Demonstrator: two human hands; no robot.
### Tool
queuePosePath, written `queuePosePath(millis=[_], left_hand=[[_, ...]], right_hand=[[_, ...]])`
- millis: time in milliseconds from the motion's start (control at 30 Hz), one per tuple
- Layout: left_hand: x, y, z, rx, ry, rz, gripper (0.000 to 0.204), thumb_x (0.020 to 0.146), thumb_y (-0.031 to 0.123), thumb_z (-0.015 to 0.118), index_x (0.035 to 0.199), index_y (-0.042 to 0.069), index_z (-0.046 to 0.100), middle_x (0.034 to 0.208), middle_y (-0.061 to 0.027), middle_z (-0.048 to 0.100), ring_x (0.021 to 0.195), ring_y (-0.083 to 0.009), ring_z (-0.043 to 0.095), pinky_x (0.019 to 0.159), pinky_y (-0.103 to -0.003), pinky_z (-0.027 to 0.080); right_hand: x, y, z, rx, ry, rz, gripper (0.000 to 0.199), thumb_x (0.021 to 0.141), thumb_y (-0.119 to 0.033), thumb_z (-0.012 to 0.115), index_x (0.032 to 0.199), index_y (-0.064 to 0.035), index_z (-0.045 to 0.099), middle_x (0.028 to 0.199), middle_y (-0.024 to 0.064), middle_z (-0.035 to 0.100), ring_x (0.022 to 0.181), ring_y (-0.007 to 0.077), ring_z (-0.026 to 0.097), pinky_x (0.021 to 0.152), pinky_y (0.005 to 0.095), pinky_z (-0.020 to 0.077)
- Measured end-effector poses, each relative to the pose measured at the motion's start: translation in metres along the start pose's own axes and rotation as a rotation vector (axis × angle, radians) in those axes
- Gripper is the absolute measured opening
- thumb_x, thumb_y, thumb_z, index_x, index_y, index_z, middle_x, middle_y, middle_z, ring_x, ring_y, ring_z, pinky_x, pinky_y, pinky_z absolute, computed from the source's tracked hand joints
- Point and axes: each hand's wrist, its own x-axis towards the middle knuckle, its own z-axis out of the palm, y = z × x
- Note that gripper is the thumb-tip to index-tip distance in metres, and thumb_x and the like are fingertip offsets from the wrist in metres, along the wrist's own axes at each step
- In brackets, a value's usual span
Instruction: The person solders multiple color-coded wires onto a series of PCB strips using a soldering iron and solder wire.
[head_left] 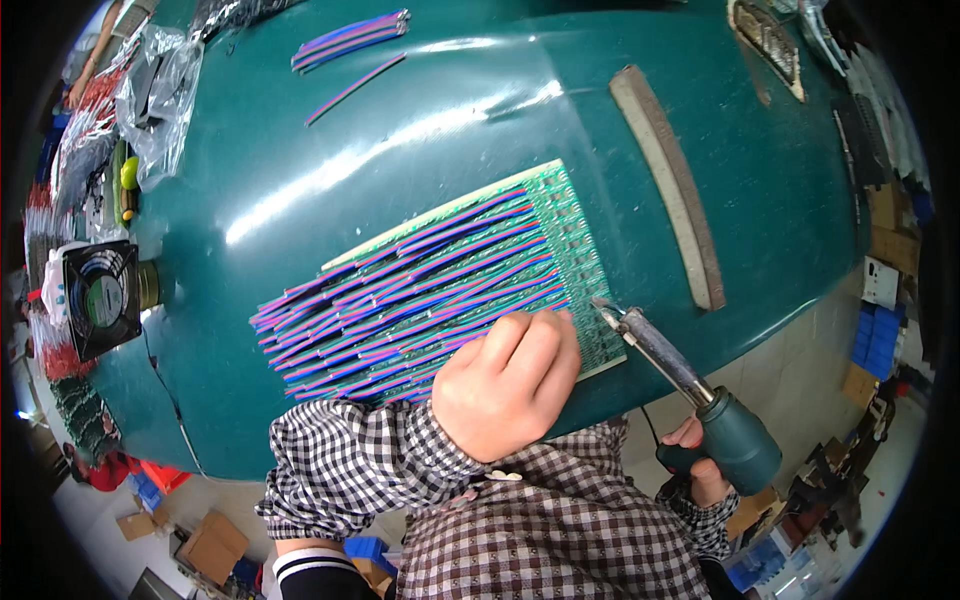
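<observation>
A green circuit board (572, 215) lies on the teal table (300, 160), covered by several rows of red, blue and purple wires (400, 295). My left hand (507, 385) rests curled on the board's near edge, fingers pressing on the wires. My right hand (700, 460) grips the teal handle of a soldering iron (690, 375). The iron's metal tip touches the board's right edge, just right of my left fingers.
Loose wire bundles (350, 40) lie at the table's far side. A long grey strip (670, 180) lies right of the board. A small black fan (100, 298) and plastic bags (160, 90) sit at the left edge. Cardboard boxes (210, 545) stand on the floor below.
</observation>
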Motion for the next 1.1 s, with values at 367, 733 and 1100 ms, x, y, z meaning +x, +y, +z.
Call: queuePosePath(millis=[367, 733, 1100], left_hand=[[-0.012, 0.002, -0.002, 0.062, -0.037, 0.013, 0.040, 0.074, 0.011, 0.068, 0.112, 0.002, 0.074, 0.101, -0.0066, 0.066, 0.087, -0.0206, 0.066, 0.064, -0.030, 0.054], [-0.005, -0.005, -0.007, 0.005, -0.026, 0.016, 0.038, 0.074, 0.009, 0.070, 0.110, 0.000, 0.074, 0.103, -0.0083, 0.067, 0.087, -0.0203, 0.067, 0.065, -0.029, 0.054], [-0.008, -0.004, 0.002, 0.017, -0.010, 0.026, 0.038, 0.072, 0.007, 0.070, 0.108, -0.002, 0.074, 0.103, -0.0095, 0.066, 0.087, -0.0207, 0.067, 0.069, -0.030, 0.057]], right_hand=[[0.214, -0.066, -0.083, -0.142, 0.650, -0.795, 0.042, 0.104, -0.021, 0.065, 0.135, 0.0065, 0.060, 0.116, 0.0156, 0.072, 0.102, 0.0261, 0.075, 0.064, 0.0369, 0.0637], [0.120, -0.049, -0.063, 0.382, 0.190, -0.318, 0.047, 0.108, -0.018, 0.055, 0.146, 0.0074, 0.044, 0.123, 0.0176, 0.064, 0.116, 0.0294, 0.069, 0.081, 0.0340, 0.0680], [0.008, -0.023, -0.002, 0.116, 0.024, 0.131, 0.084, 0.072, -0.056, 0.093, 0.115, 0.0098, 0.063, 0.088, 0.0165, 0.074, 0.088, 0.0275, 0.074, 0.073, 0.0380, 0.0636]])
